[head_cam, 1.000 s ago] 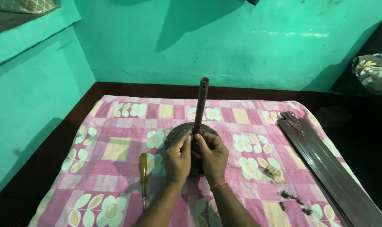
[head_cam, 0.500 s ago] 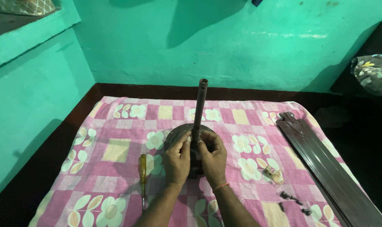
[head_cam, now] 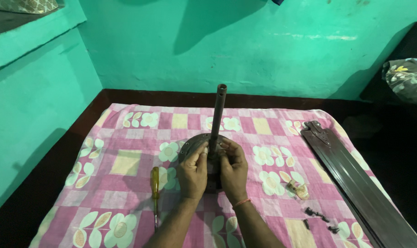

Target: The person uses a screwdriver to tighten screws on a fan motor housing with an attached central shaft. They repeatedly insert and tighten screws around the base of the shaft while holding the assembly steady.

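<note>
Now — left hand (head_cam: 193, 172) | right hand (head_cam: 233, 169) — fingertips pinching rod (head_cam: 217, 118) base

Dim indoor light falls from above and behind the viewer, casting a large soft shadow high on the green wall (head_cam: 263, 50). A pale streak of glare crosses that wall to the right. The pink floral cloth (head_cam: 125, 160) is evenly lit and sharp. The right edge sinks into near-black shadow, and the corners bend slightly from wide-angle distortion.
</note>
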